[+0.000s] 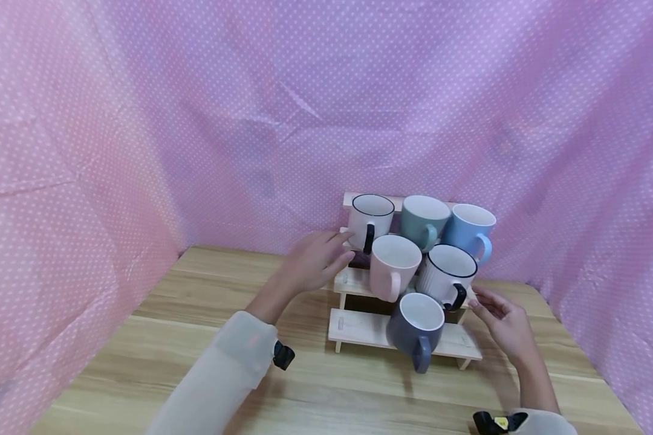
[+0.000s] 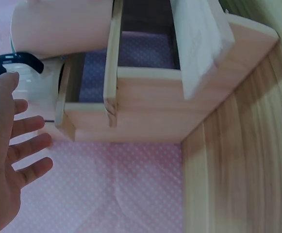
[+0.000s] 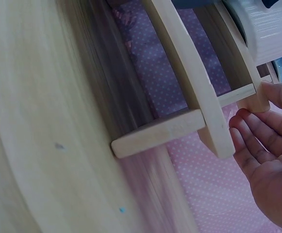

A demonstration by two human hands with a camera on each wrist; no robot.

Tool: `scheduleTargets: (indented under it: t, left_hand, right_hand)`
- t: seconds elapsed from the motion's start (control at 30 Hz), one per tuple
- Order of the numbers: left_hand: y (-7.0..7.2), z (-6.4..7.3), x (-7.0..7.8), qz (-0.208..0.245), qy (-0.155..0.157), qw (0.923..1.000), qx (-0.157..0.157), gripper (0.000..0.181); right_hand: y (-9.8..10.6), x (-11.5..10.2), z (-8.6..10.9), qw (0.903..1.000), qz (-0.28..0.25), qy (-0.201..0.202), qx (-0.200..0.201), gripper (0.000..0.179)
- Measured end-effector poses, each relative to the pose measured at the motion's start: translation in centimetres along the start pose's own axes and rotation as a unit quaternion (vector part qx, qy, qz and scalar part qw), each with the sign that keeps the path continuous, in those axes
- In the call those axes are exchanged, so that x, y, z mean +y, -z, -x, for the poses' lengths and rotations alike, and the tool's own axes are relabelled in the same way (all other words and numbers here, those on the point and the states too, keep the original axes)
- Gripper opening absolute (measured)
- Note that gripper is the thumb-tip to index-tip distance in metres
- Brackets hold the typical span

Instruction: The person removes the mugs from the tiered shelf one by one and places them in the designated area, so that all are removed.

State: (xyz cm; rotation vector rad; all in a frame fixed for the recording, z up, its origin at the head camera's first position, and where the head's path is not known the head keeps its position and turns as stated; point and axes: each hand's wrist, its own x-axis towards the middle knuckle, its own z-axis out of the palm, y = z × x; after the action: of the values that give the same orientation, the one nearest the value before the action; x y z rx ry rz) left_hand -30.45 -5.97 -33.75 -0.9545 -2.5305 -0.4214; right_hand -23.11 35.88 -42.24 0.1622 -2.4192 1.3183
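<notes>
A stepped wooden rack (image 1: 359, 326) carries several mugs. My left hand (image 1: 318, 260), fingers extended, is beside the upper left of the rack, close to a white mug with a black rim and handle (image 1: 371, 220). The left wrist view shows its thumb (image 2: 12, 80) overlapping that black handle. At the right end of the middle shelf (image 3: 257, 99), my right hand (image 1: 505, 323) pinches the shelf's tip between thumb and fingertips. Near it stands a ribbed white mug (image 1: 448, 275) with a black handle. A pink mug (image 1: 393, 266) shares this shelf.
Behind on the top shelf are a green mug (image 1: 424, 220) and a light blue mug (image 1: 468, 229). A dark grey-blue mug (image 1: 415, 326) stands on the lowest shelf. Pink dotted cloth (image 1: 250, 121) surrounds the wooden table (image 1: 212, 284) at the back and sides.
</notes>
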Motion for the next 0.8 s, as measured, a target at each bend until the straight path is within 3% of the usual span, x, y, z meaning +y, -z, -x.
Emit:
scheduleTargets:
  t: [0.27, 0.5, 0.63, 0.8]
  left_hand:
    - [0.4, -1.1, 1.2, 0.026, -0.008, 0.9994, 0.022, 0.049]
    - [0.4, -1.9, 2.3, 0.095, 0.005, 0.9950, 0.029, 0.046]
    - [0.1, -2.3, 2.7, 0.161, 0.005, 0.9859, 0.044, 0.042]
    - [-0.2, -2.8, 3.2, 0.252, 0.024, 0.9654, 0.061, 0.032]
  right_hand:
    - [-0.1, 0.2, -0.1, 0.9999, -0.011, -0.011, 0.002, 0.046]
    - [-0.3, 0.2, 0.0, 0.9996, -0.023, -0.012, 0.008, 0.047]
    - [-0.4, 0.1, 0.1, 0.9995, -0.030, -0.012, 0.008, 0.047]
    - [-0.4, 0.1, 0.1, 0.9995, -0.029, -0.013, 0.006, 0.047]
